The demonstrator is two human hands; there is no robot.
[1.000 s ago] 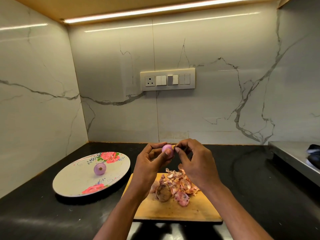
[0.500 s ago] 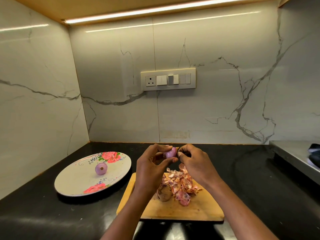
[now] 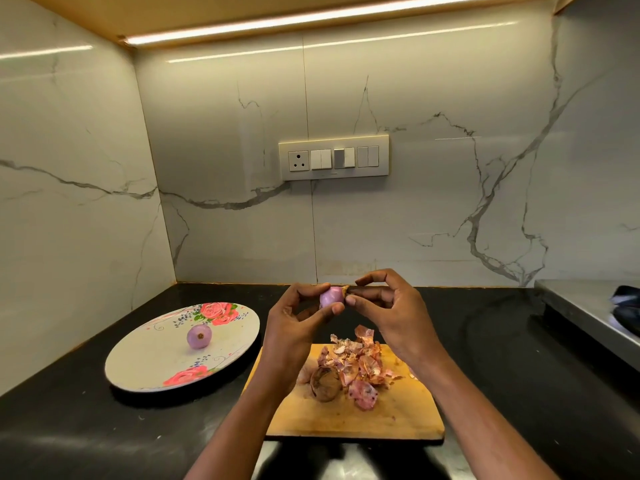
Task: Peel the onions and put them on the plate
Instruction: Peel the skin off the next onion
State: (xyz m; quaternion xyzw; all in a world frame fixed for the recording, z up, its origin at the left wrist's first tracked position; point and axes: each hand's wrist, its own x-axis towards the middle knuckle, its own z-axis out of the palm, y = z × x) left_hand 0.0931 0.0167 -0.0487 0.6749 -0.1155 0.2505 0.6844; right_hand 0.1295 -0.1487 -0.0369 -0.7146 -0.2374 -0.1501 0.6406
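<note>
While the left hand [image 3: 294,327] cradles the small onion [image 3: 331,296] above the cutting board [image 3: 353,415] so scraps drop there, the right hand [image 3: 391,313] pinches its last skin; left of the board, the plate [image 3: 138,362] waits.

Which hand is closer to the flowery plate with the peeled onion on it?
Left. The left hand holds an onion just right of the plate; the right hand is farther right, beyond that onion.
</note>
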